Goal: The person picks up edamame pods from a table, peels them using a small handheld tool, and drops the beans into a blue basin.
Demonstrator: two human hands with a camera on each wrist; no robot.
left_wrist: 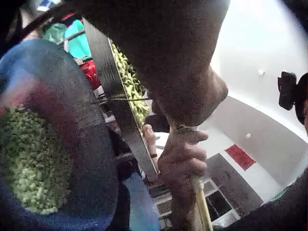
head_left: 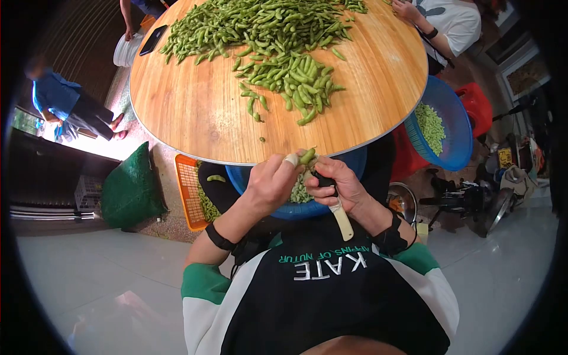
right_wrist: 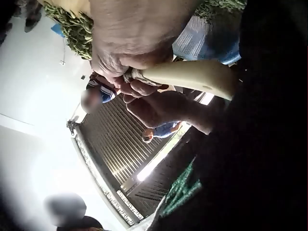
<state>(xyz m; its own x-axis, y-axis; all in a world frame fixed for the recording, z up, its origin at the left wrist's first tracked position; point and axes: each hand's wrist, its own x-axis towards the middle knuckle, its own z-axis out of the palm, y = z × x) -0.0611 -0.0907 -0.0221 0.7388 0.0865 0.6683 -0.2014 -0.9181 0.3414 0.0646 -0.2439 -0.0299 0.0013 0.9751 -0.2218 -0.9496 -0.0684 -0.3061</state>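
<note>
One pod (head_left: pixel 307 156) pinched in left hand's grip (head_left: pixel 269 182), right hand (head_left: pixel 350 188) holding pale-handled tool (head_left: pixel 342 222), tip hidden.

Head view downward from above; wrist views close.

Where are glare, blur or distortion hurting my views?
Head view: fisheye vignetting blackens the corners, and the glossy pale grey tiled floor mirrors light; left wrist view: dim and grainy, with the shelled green beans soft at the edges; right wrist view: brightness washes out the lower left, the right side is nearly black, yet the curved cream handle reads clearly.
</note>
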